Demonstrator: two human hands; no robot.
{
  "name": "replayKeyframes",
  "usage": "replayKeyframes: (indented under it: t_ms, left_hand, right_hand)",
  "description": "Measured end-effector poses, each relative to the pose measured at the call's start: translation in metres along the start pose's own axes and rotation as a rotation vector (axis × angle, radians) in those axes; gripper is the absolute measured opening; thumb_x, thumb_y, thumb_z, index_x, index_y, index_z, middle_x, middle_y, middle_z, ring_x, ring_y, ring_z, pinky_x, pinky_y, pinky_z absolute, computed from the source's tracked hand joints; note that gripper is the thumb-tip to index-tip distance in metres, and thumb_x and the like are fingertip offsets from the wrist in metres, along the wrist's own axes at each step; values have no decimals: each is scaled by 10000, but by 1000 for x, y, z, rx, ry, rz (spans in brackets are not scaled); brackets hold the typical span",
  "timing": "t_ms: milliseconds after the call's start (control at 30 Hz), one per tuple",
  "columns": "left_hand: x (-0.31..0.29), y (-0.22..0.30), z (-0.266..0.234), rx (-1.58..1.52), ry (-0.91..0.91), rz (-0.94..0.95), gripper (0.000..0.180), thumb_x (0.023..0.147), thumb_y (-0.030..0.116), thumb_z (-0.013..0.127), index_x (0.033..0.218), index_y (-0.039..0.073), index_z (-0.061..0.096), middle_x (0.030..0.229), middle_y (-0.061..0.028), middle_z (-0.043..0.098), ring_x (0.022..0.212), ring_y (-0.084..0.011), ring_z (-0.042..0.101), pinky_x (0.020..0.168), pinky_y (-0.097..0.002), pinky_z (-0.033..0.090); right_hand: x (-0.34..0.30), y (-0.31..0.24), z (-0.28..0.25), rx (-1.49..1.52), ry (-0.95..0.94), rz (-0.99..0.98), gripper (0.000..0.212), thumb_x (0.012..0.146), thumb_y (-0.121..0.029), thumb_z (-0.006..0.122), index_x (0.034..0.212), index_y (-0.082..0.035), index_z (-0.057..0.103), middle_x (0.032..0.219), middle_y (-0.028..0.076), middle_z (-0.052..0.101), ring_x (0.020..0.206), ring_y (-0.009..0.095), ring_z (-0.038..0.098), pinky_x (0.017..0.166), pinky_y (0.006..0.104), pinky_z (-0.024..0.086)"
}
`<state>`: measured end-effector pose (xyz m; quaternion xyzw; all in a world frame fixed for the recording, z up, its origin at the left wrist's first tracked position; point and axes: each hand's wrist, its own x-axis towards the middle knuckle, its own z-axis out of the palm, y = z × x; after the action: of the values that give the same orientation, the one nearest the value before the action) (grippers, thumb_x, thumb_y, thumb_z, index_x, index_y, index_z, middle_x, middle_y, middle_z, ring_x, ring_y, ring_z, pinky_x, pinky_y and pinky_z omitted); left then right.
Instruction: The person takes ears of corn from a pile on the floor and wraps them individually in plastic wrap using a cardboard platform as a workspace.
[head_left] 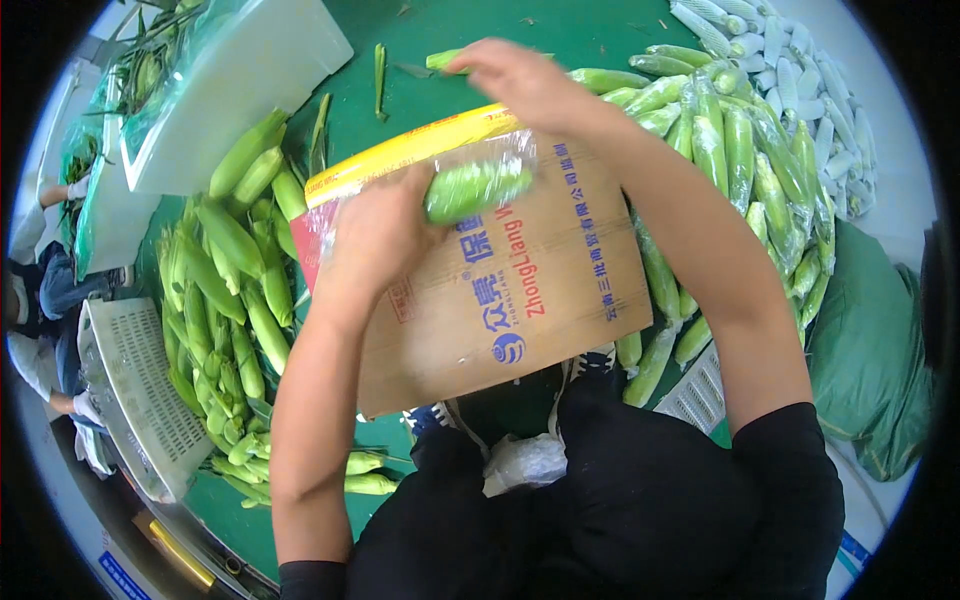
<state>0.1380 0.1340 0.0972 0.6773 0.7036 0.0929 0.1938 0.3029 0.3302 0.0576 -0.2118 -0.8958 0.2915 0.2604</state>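
Note:
My left hand (385,225) is closed around one end of a green ear of corn (482,188), which lies sideways and looks blurred. Clear cling film (440,155) stretches behind and around it, by a long yellow-edged strip (420,145) that looks like the cling film roll's box or edge. Beneath is a brown cardboard box (540,270) with printing, set in front of my knees. My right hand (535,85) hovers past the strip's right end, fingers stretched toward the left and smeared by motion, with nothing visible in it.
Unwrapped ears of corn (220,250) are heaped left; film-wrapped ears (740,140) pile up right. Beyond those lie pale netted items (800,80). A white foam box (240,90) and plastic crate (150,390) stand left, near another person (60,290). A green sack (865,340) sits right.

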Motion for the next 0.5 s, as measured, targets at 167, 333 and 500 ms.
replayKeyframes:
  t_ms: [167, 333, 500]
  left_hand:
    - [-28, -11, -16, -190, -338, -35, 565, 682, 187, 764, 1212, 56, 620, 941, -238, 690, 920, -399, 665, 845, -456, 514]
    - [-72, 15, 15, -335, -606, 256, 546, 679, 268, 758, 1168, 60, 632, 953, -213, 689, 916, -387, 665, 825, -464, 518]
    - [-143, 24, 33, -591, -1284, 498, 633, 675, 260, 817, 1243, 79, 604, 1022, -191, 672, 948, -368, 642, 843, -444, 511]
  right_hand:
    - [-1, -51, 85, -124, -507, -253, 437, 1032, -287, 468, 1469, -286, 476, 1573, -3, 387, 1466, 248, 328, 1189, 466, 289]
    - [-40, -51, 91, -342, -448, -384, 465, 1021, -386, 480, 1484, -361, 446, 1618, -132, 285, 1507, 169, 242, 1211, 531, 217]
    - [-36, -69, 98, -113, -392, -335, 480, 1005, -422, 516, 1429, -197, 533, 1514, 29, 477, 1444, 237, 365, 1192, 486, 261]
